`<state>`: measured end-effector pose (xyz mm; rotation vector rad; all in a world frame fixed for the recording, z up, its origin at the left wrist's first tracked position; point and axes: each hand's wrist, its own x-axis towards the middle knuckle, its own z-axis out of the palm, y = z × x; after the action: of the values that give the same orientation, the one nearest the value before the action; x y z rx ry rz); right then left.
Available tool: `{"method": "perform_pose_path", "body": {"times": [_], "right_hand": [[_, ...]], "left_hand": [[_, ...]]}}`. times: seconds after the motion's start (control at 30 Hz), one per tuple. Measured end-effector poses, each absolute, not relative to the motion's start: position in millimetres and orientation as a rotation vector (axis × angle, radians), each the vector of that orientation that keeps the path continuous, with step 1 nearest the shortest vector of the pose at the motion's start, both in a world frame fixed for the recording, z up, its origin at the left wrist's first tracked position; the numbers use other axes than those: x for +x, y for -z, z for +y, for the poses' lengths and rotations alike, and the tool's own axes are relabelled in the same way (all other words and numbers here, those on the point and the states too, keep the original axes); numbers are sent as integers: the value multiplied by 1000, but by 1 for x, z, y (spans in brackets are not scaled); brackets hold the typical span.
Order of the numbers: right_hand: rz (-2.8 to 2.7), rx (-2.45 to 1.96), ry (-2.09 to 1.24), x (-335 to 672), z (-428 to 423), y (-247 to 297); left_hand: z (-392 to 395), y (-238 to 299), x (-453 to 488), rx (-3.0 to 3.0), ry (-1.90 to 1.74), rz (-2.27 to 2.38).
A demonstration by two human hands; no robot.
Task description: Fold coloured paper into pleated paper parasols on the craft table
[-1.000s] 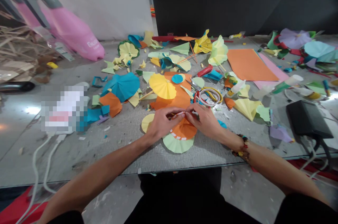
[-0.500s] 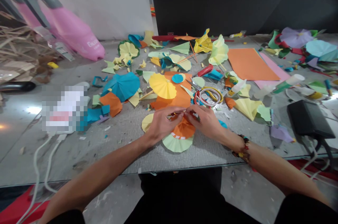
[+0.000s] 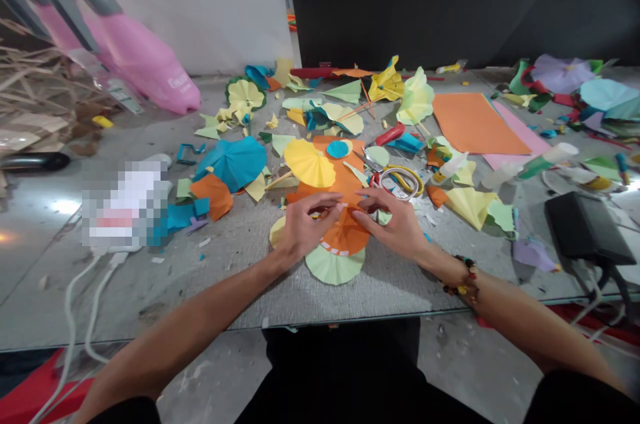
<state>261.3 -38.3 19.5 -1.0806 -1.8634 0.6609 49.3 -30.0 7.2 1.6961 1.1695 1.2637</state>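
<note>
An orange pleated paper disc [image 3: 345,237] with small white marks along its near rim lies between my hands. It partly covers a light green pleated disc [image 3: 335,267]. My left hand [image 3: 307,224] has thumb and forefinger closed at the orange disc's far left edge. Across from it, my right hand [image 3: 393,221] has its thumb and fingers apart, with the thumb close to the disc's right edge. A pale yellow disc [image 3: 277,232] is partly hidden behind my left hand. Beyond the hands are a yellow paper umbrella [image 3: 310,163] and a small blue disc [image 3: 339,149].
Scissors [image 3: 395,177] lie just past my right hand, near a glue bottle [image 3: 449,169]. A blue paper umbrella [image 3: 233,164] is at left. Orange sheets [image 3: 480,124] lie farther right, a black adapter [image 3: 590,227] near the right edge. Pink spray bottles [image 3: 145,61] stand back left.
My hands, close together at the orange disc's far edge before, have moved apart. The right fingers have spread, and the orange disc has shifted slightly, showing more of its surface.
</note>
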Motion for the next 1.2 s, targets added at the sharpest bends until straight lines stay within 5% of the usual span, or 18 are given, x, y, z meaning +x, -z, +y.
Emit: {"method": "perform_pose_path", "body": {"times": [0.47, 0.77, 1.03, 1.2], "right_hand": [[-1917, -992, -558, 261, -39, -18], [-2215, -1415, 79, 298, -20, -26], [-2226, -1648, 29, 310, -10, -16], [-2184, -1277, -39, 304, -15, -23]], "left_hand": [[-29, -5, 46, 1844, -1088, 1184], [-23, -3, 39, 2045, -1014, 1260], [-19, 2, 39, 2229, -1039, 1261], [-22, 0, 40, 2410, -1167, 1260]]}}
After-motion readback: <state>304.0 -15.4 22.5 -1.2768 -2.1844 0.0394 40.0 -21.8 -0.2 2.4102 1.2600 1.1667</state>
